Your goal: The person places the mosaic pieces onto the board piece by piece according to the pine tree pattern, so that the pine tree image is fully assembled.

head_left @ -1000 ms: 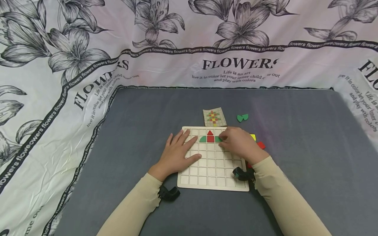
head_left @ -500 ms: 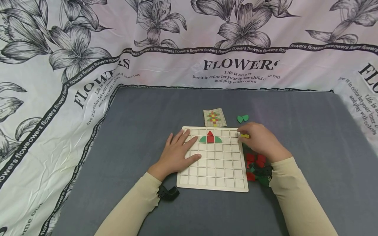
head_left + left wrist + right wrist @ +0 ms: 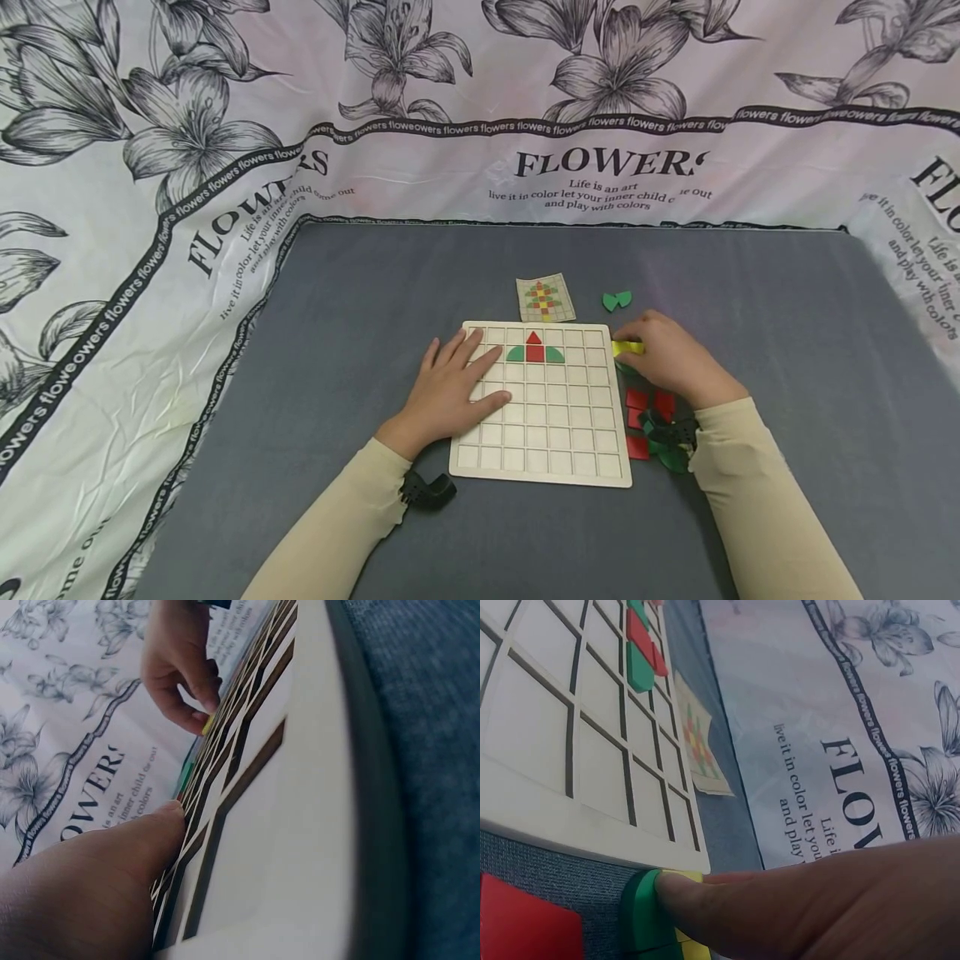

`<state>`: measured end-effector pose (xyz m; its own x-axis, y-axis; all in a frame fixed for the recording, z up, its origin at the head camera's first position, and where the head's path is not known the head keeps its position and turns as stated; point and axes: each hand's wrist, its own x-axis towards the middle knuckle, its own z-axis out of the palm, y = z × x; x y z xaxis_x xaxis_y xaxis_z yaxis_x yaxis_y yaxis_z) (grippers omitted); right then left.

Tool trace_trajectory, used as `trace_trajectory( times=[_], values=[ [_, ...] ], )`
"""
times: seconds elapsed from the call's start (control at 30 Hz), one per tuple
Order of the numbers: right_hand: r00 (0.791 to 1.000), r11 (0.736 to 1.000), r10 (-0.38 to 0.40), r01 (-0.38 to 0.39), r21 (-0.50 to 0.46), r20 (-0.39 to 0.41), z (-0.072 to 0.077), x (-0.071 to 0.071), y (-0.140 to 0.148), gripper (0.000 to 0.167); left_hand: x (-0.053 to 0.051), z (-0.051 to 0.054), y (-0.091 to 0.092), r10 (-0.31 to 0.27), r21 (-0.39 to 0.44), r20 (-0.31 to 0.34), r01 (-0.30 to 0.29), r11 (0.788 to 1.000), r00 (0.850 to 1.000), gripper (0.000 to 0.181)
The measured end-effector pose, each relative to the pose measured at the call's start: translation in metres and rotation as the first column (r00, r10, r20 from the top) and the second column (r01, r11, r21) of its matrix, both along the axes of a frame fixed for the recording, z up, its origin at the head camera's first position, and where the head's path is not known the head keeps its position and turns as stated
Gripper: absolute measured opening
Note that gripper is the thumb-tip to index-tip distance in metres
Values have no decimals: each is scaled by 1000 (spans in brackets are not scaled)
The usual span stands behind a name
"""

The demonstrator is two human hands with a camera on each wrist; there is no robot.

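A pale gridded board (image 3: 536, 439) lies on the grey table. Near its top sit a red triangle (image 3: 533, 339), a red square (image 3: 535, 354) below it, and a green rounded piece (image 3: 514, 355) on the left with a matching green piece (image 3: 554, 356) on the right. My left hand (image 3: 442, 390) rests on the board's left side, fingers spread. Beyond the right edge, my right hand (image 3: 670, 357) pinches a yellow tile (image 3: 624, 347) between thumb and fingers. The right wrist view shows the thumb against yellow, with green pieces (image 3: 646, 913) beside it.
A small pattern card (image 3: 545, 298) lies behind the board. Two green pieces (image 3: 617, 300) are to its right. Several red squares (image 3: 637, 448) and green pieces (image 3: 670, 456) lie right of the board, partly hidden by my wrist camera (image 3: 667, 429). Flowered cloth (image 3: 420, 175) surrounds the table.
My right hand has let go of the green piece on the board and moved right to the yellow tiles beyond the edge. My left hand stays where it was.
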<state>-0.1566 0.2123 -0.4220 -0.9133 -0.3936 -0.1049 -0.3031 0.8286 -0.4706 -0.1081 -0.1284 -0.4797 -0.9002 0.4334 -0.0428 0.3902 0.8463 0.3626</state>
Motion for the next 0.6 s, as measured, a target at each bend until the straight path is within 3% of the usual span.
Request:
trace_trajectory(
  times=[0.3,0.6],
  values=[
    [999,999,-33,33,-16,8,0,-2,1,16,0,0,1,3,0,8,-3,1000,1000,77],
    [999,999,-33,32,-39,-36,8,2,1,10,1,1,1,5,7,17,-5,1000,1000,76]
  ],
)
